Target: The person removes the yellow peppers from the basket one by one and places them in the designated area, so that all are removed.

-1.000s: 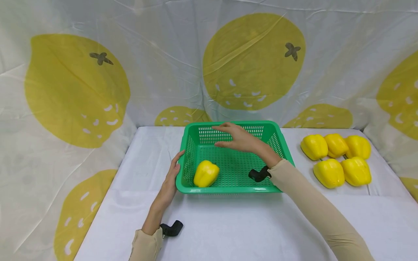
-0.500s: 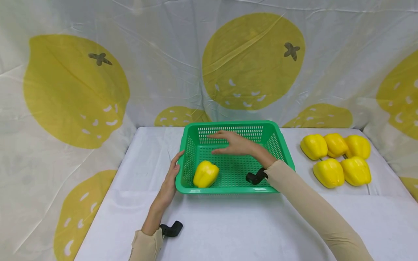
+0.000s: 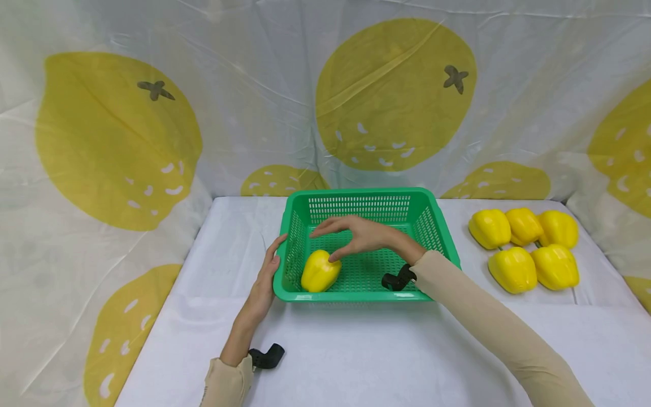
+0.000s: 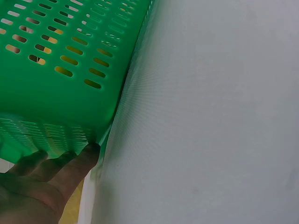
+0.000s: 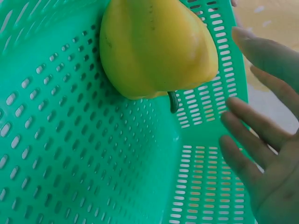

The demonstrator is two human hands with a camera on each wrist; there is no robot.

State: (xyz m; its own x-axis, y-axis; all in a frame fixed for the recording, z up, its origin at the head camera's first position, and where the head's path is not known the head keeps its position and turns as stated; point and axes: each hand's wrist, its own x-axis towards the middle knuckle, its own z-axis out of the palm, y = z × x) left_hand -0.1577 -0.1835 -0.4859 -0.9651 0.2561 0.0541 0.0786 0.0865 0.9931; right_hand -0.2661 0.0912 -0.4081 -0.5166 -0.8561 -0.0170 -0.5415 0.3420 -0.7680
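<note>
A yellow bell pepper [image 3: 321,272] lies in the near left corner of a green plastic basket [image 3: 356,297]. Above it, inside the basket, hovers my right hand [image 3: 363,234] with fingers and thumb spread. The right wrist view shows the pepper's [image 5: 159,46] dark stem, with a gap between it and the fingers of that hand [image 5: 271,144]. My left hand [image 3: 263,282] rests against the basket's left side. In the left wrist view, extended fingers [image 4: 74,170] touch the outer basket wall.
Several more yellow bell peppers [image 3: 512,270] sit in two rows on the white tablecloth [image 3: 356,356], right of the basket. A lemon-print cloth [image 3: 254,102] hangs behind the table. Each wrist carries a black camera mount.
My right hand has come down and slightly left, nearer to the pepper in the basket. The left hand and the basket have stayed in place.
</note>
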